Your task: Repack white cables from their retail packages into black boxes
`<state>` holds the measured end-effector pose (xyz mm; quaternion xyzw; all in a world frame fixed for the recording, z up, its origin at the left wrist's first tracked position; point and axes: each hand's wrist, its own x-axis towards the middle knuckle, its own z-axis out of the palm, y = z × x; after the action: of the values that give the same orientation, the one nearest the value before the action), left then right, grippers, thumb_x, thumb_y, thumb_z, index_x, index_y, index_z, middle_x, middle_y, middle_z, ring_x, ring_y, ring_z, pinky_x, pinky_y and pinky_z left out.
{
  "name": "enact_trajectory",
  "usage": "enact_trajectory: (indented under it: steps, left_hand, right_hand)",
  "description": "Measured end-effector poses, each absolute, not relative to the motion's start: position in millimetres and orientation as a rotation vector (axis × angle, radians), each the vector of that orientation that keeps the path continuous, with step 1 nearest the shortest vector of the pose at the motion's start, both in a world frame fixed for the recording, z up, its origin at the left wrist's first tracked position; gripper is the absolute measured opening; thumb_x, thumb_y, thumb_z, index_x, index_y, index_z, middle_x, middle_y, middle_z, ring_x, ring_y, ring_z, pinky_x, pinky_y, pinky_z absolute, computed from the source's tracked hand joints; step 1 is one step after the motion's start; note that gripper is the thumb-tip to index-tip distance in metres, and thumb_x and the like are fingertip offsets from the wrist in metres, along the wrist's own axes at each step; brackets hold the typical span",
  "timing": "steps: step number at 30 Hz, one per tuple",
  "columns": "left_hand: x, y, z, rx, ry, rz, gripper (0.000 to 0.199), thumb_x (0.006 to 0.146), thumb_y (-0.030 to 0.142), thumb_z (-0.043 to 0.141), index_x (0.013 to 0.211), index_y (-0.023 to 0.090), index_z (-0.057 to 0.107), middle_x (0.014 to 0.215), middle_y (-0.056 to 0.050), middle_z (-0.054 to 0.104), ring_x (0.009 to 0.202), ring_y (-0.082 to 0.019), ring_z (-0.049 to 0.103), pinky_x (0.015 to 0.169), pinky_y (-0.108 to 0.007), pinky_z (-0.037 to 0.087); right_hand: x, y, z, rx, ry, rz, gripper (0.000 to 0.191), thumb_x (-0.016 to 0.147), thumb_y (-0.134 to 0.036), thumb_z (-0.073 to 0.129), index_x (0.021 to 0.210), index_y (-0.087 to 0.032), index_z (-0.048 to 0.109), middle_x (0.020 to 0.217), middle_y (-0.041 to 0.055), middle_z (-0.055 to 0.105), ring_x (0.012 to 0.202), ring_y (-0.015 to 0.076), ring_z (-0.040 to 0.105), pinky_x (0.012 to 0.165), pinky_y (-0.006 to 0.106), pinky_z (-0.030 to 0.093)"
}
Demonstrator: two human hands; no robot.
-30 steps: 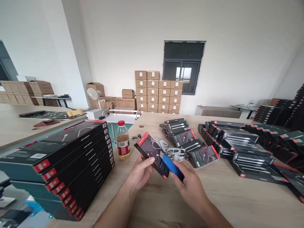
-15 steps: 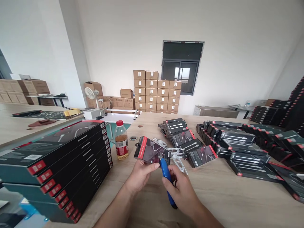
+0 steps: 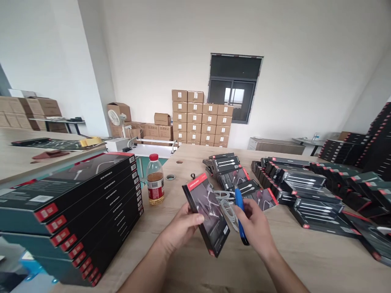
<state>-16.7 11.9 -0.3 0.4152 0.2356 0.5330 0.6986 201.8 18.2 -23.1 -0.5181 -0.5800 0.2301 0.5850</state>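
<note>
My left hand [image 3: 183,223] is closed on the edge of a thin black-and-red cable box [image 3: 210,213], its thumb on the printed front. The box is held tilted above the table. In my right hand [image 3: 255,224] is a blue utility knife [image 3: 240,215], its tip pointing away from me and apart from the box. Coiled grey-white cables [image 3: 226,205] lie just behind, between the two hands. Beyond them is a loose pile of similar black boxes [image 3: 226,163], partly hidden by the knife and my right hand.
A tall stack of black boxes [image 3: 88,211] stands at the left. Beside it is a red-capped drink bottle [image 3: 155,183], near a round hole [image 3: 170,177] in the wooden table [image 3: 195,272]. Many more black boxes [image 3: 317,203] lie in rows on the right. Brown cartons [image 3: 195,118] stand by the wall.
The box has turned more upright, its lower end swinging toward me. My right hand has drawn the knife away from it to the right.
</note>
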Motion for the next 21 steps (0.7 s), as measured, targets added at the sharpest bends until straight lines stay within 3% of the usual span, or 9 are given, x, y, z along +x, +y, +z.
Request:
enact_trajectory:
  steps: [2, 5, 9, 12, 16, 21]
  left_hand:
    - [-18, 17, -1, 0.757, 0.579, 1.261, 0.05, 0.05, 0.037, 0.095, 0.09, 0.013, 0.076, 0.085, -0.01, 0.079, 0.078, -0.026, 0.073, 0.074, -0.034, 0.057]
    - [-24, 25, 2, 0.65, 0.614, 1.335, 0.041, 0.068, 0.047, 0.084, 0.092, 0.016, 0.074, 0.085, -0.008, 0.079, 0.077, -0.027, 0.074, 0.08, -0.04, 0.059]
    - [-31, 27, 12, 0.516, 0.598, 1.455, 0.029, 0.084, 0.041, 0.067, 0.102, 0.018, 0.07, 0.088, -0.008, 0.079, 0.079, -0.027, 0.076, 0.087, -0.045, 0.059]
    - [-28, 24, 13, 0.479, 0.619, 1.423, 0.027, 0.087, 0.038, 0.063, 0.103, 0.017, 0.07, 0.084, -0.008, 0.079, 0.075, -0.026, 0.075, 0.085, -0.044, 0.059]
    - [-14, 19, -1, 0.539, 0.652, 1.135, 0.039, 0.087, 0.046, 0.063, 0.104, 0.012, 0.072, 0.085, -0.012, 0.079, 0.082, -0.03, 0.076, 0.085, -0.043, 0.058]
    - [5, 11, -10, 0.634, 0.576, 0.871, 0.055, 0.082, 0.057, 0.068, 0.114, 0.013, 0.072, 0.097, -0.014, 0.079, 0.097, -0.032, 0.074, 0.091, -0.041, 0.055]
  right_hand:
    - [207, 12, -19, -1.191, -1.532, 0.548, 0.027, 0.086, -0.046, 0.062, 0.093, -0.02, 0.062, 0.077, 0.0021, 0.068, 0.068, 0.0194, 0.062, 0.065, 0.031, 0.049]
    - [209, -2, -14, -1.177, -1.866, 0.612, 0.006, 0.082, -0.028, 0.061, 0.086, -0.023, 0.062, 0.071, -0.0025, 0.064, 0.063, 0.0165, 0.058, 0.06, 0.027, 0.044]
    - [213, -15, -18, -1.263, -2.215, 0.611, 0.012, 0.066, -0.014, 0.067, 0.071, -0.025, 0.065, 0.059, -0.0057, 0.06, 0.052, 0.0137, 0.051, 0.046, 0.023, 0.027]
    - [214, -12, -19, -1.392, -2.243, 0.512, 0.012, 0.064, -0.021, 0.076, 0.064, -0.023, 0.064, 0.06, -0.003, 0.064, 0.054, 0.0155, 0.054, 0.047, 0.023, 0.025]
    - [204, -7, -11, -1.327, -2.018, 0.571, 0.032, 0.088, -0.047, 0.063, 0.068, -0.023, 0.058, 0.065, -0.0008, 0.063, 0.061, 0.0181, 0.058, 0.055, 0.027, 0.037]
    - [189, -8, -12, -1.235, -1.889, 0.533, 0.04, 0.091, -0.051, 0.06, 0.066, -0.024, 0.046, 0.06, -0.0035, 0.055, 0.057, 0.0162, 0.052, 0.054, 0.027, 0.036]
